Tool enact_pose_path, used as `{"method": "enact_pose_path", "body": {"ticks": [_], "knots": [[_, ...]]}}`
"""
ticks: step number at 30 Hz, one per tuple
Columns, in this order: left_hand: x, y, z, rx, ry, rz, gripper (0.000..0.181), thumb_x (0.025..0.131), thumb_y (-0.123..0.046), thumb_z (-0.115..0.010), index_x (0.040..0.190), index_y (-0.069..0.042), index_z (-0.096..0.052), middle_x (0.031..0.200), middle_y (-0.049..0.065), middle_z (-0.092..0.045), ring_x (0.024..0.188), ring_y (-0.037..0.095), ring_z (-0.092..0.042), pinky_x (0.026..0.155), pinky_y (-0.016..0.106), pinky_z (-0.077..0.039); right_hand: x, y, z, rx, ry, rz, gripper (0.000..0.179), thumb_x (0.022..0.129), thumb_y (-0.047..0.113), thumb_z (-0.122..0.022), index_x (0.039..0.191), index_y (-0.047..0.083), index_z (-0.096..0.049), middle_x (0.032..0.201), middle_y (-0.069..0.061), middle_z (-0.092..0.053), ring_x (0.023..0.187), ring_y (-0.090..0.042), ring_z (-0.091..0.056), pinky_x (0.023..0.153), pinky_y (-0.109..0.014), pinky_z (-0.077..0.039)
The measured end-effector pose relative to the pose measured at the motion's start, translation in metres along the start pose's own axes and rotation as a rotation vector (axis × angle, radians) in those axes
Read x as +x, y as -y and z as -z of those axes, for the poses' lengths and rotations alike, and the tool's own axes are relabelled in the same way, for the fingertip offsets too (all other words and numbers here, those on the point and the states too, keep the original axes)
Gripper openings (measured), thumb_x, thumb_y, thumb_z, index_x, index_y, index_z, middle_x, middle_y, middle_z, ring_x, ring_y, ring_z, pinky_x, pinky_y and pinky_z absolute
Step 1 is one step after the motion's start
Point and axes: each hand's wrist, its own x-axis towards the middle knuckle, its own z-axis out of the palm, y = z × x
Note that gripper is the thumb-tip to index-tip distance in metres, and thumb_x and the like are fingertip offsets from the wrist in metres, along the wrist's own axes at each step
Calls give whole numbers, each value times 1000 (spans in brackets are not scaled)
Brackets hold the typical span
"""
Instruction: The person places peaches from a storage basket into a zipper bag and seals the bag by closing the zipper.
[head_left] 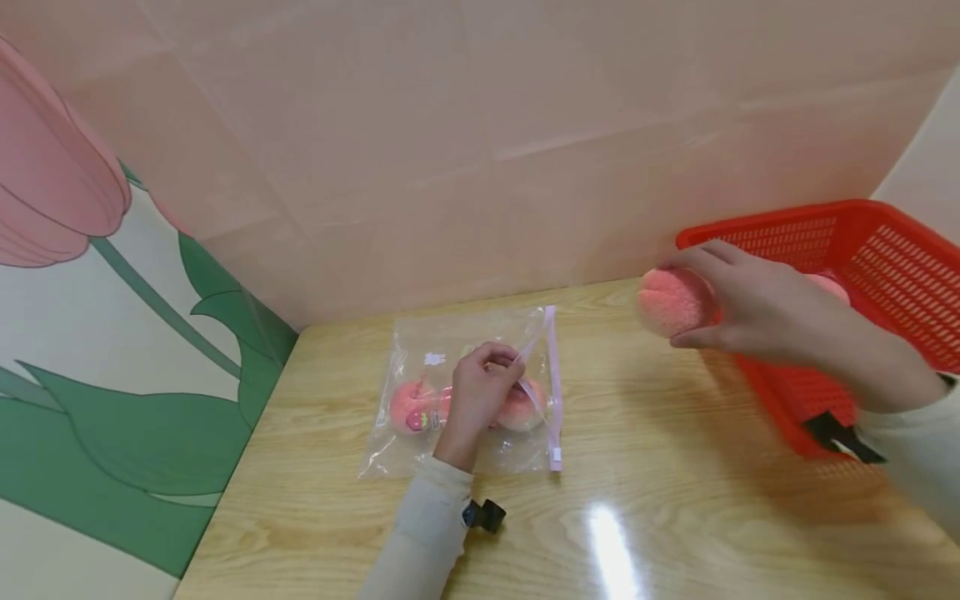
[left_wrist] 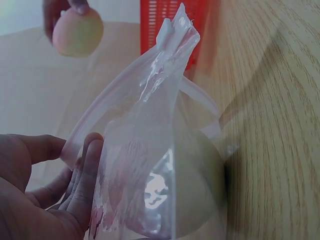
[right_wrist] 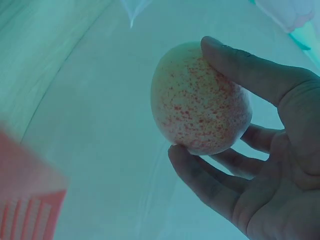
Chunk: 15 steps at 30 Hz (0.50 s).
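Observation:
A clear zip bag [head_left: 418, 337] with a pink zip edge lies flat on the table, and pink peaches [head_left: 408, 408] show inside it. My left hand [head_left: 480, 387] pinches the upper lip of the bag between thumb and fingers, holding the mouth apart; the lifted lip [left_wrist: 95, 117] arches up in the left wrist view. In the air between bag and basket, my right hand [head_left: 772, 308] grips a pink fuzzy peach [head_left: 675, 302] from above. Speckled red over pale yellow, that peach [right_wrist: 197, 100] sits between thumb and fingertips in the right wrist view.
A red plastic basket [head_left: 772, 223] with slotted walls stands on the right of the wooden table [head_left: 300, 517]. Beneath my right forearm, another peach [head_left: 828, 287] shows in it. A paper-covered wall [head_left: 480, 167] rises behind the table, and a tulip-painted wall stands at the left.

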Motion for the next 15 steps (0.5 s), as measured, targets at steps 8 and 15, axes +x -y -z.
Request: {"method": "enact_pose_path", "body": {"ticks": [8, 15], "knots": [[2, -4, 0, -4, 3, 5, 11, 85, -14, -70, 93, -7, -68, 86, 8, -67, 57, 7, -64, 54, 22, -55, 3, 31, -22, 42, -34, 41, 81, 65, 34, -87, 134, 23, -46, 128, -10, -52, 97, -28, -60, 76, -51, -56], [1, -5, -1, -17, -5, -4, 12, 84, -11, -70, 93, -4, -68, 84, 9, -68, 56, 6, -63, 54, 22, -55, 9, 36, -50, 101, -43, 111, 77, 67, 31, -87, 132, 20, -49, 127, -10, -53, 96, -28, -62, 76, -48, -56]]}}
